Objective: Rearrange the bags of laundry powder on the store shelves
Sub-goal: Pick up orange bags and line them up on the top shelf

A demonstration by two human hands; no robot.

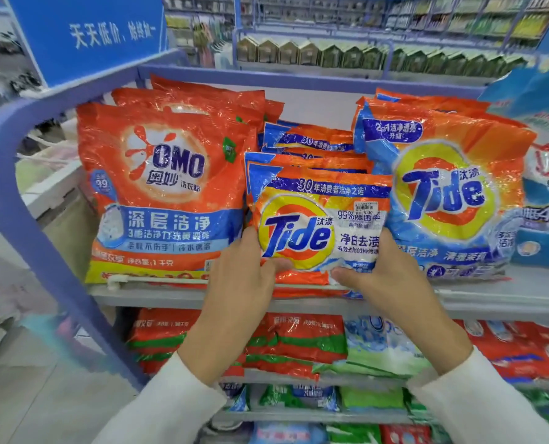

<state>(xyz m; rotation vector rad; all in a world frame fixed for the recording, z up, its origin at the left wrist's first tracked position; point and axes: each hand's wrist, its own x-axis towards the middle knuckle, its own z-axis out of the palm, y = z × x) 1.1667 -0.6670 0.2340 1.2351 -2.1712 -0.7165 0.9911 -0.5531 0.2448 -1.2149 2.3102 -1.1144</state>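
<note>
A small orange Tide bag stands upright at the front of the top shelf, between two bigger bags. My left hand grips its lower left edge, thumb on the front. My right hand grips its lower right edge the same way. Behind it stand several more small Tide bags. A large red OMO bag stands to the left, with more OMO bags behind it. A large Tide bag stands to the right.
A blue-and-white bag fills the shelf's right end. A purple metal frame bounds the left side, with a blue sign above. Lower shelves hold red-and-green bags and white-green bags. More aisles lie behind.
</note>
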